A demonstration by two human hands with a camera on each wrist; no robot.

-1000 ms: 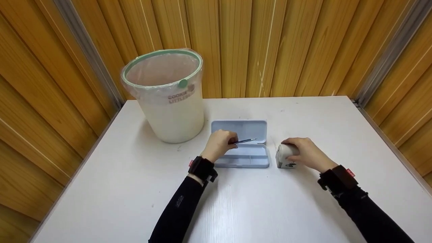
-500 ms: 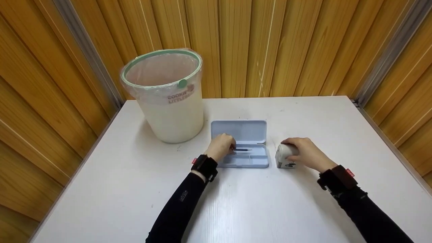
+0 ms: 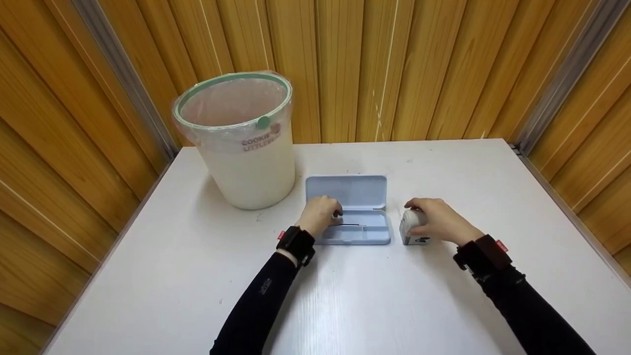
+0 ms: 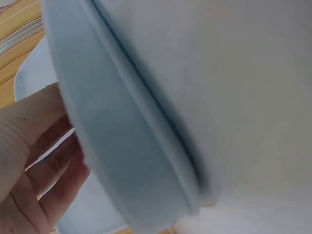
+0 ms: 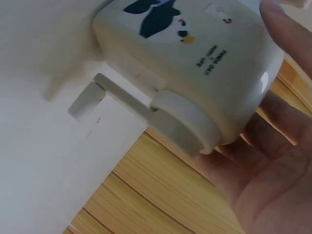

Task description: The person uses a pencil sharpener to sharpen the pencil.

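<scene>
A light-blue pencil case (image 3: 347, 192) lies on the white table with its lid opened back. Inside its lower tray, along the divider, is a slim dark pencil (image 3: 351, 225). My left hand (image 3: 319, 214) reaches over the tray's left part, fingers by the pencil's rear end. In the left wrist view the case wall (image 4: 107, 112) hides the fingertips, so I cannot see whether they pinch the pencil. To the right, my right hand (image 3: 438, 221) curves its thumb and fingers around a cream crank pencil sharpener (image 3: 412, 229). Its crank handle (image 5: 122, 97) shows in the right wrist view.
A tall cream bin (image 3: 251, 167) with a green rim and a plastic liner stands at the table's back left. Wood-patterned panels (image 3: 335, 74) enclose the back and sides. The white tabletop (image 3: 355, 305) extends in front of the case.
My left hand has lowered the pencil from above the case into the tray, beside the divider. The right hand stays at the sharpener, its fingers slightly raised over the top.
</scene>
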